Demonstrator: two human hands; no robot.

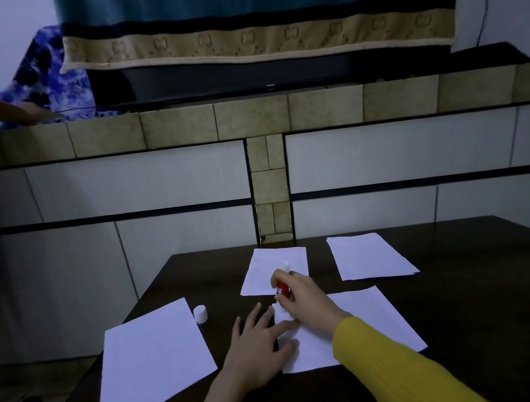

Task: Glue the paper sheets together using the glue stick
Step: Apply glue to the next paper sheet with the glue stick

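Note:
Several white paper sheets lie on a dark table (473, 294). My right hand (301, 297) grips a red and white glue stick (282, 287) over the top left corner of the near middle sheet (370, 323). My left hand (257, 345) lies flat, fingers spread, pressing that sheet's left edge. The glue stick's white cap (200, 314) stands on the table to the left. Another sheet (156, 361) lies at the near left, one (273, 272) sits just behind my hands, and a small stack (371, 255) is at the far right.
A tiled ledge (250, 118) and white wall panels rise behind the table. A dark screen (240, 74) under a teal and tan cloth (259, 37) stands on the ledge. Another person's hand (36, 113) rests on the ledge at far left.

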